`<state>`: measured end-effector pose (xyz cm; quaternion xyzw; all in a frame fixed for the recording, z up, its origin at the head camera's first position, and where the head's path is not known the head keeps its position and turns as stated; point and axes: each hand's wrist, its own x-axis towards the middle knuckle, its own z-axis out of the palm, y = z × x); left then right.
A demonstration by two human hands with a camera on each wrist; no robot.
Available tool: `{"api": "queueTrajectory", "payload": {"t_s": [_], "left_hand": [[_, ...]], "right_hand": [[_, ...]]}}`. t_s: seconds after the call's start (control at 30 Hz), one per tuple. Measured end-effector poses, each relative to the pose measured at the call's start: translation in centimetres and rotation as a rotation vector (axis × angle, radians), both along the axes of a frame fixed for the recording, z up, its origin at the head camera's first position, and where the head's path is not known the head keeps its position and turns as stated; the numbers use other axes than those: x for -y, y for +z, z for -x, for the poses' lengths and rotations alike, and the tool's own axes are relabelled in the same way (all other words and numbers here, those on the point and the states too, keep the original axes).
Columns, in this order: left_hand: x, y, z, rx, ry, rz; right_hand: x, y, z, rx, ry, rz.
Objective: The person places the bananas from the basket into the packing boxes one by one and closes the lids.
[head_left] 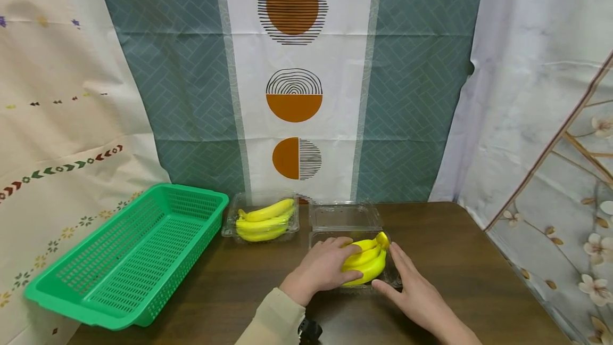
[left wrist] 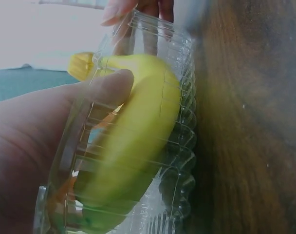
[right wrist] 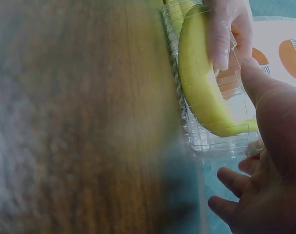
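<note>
A bunch of yellow bananas (head_left: 367, 261) lies in a clear plastic clamshell box (head_left: 395, 276) whose lid (head_left: 346, 216) is swung back toward the wall. My left hand (head_left: 325, 264) grips the bunch from the left, its thumb across the near banana and its fingers over the far side. In the left wrist view that thumb presses on the banana (left wrist: 138, 136) inside the box wall. My right hand (head_left: 415, 289) is at the box's right side with thumb and fingers spread, close to the banana stem (head_left: 382, 239).
A second clear box (head_left: 295, 222) with bananas (head_left: 265, 221) in it stands to the left, lid closed. Further left is a long green plastic basket (head_left: 165, 281). Patterned cloths (head_left: 407, 95) hang behind and beside the brown wooden table (head_left: 460, 260).
</note>
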<state>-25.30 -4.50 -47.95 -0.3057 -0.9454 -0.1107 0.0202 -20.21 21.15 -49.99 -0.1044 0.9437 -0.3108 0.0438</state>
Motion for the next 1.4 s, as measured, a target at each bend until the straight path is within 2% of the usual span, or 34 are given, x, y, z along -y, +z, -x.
{"api": "queueTrajectory", "payload": {"t_s": [0.43, 0.8, 0.93, 1.07, 1.23, 1.4], "left_hand": [[0.2, 0.0, -0.3, -0.024, -0.006, -0.012], [0.3, 0.2, -0.2, -0.032, -0.009, -0.040], [0.6, 0.3, -0.1, -0.061, -0.005, -0.073], [0.9, 0.7, -0.3, -0.124, 0.004, -0.106], [1.3, 1.2, -0.5, -0.186, 0.045, -0.166], [1.7, 1.3, -0.6, -0.194, 0.139, -0.246]], "right_hand": [[0.1, 0.7, -0.3, 0.015, 0.016, -0.007], [-0.7, 1.2, -0.1, -0.013, 0.049, 0.002], [-0.9, 1.7, 0.1, -0.054, 0.036, 0.018], [-0.9, 2.1, 0.3, -0.108, 0.026, 0.030], [-0.9, 2.6, 0.8, -0.144, 0.026, 0.040], [-0.8, 3.0, 1.4, -0.164, 0.031, 0.057]]}}
